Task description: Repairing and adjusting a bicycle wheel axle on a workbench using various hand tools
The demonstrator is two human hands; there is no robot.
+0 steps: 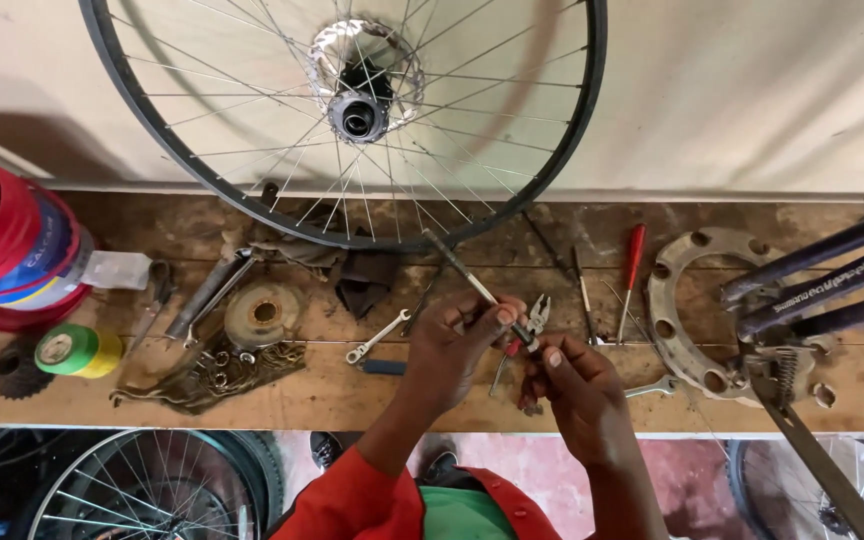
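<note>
- Two hands meet over the workbench (572,395): your left hand (457,345) pinches a thin axle rod (467,278) near its lower end.
- Your right hand (567,385) pinches a small part at that end, not yet seated as far as can be judged.
- Spoked wheel (352,110) leans on the far wall, its hub empty.

Both forearms rise from the bottom of the view and meet near the middle. The left arm wears a red sleeve to about the elbow; the forearm beyond it is bare and angles up to the right. The left hand (457,345) is curled, its back toward the camera, thumb and forefinger pinched together at its upper right. The right forearm is bare and angles up to the left. The right hand (567,385) sits just beside and below the left, fingers bent inward, thumb raised toward the left fingertips.
</note>
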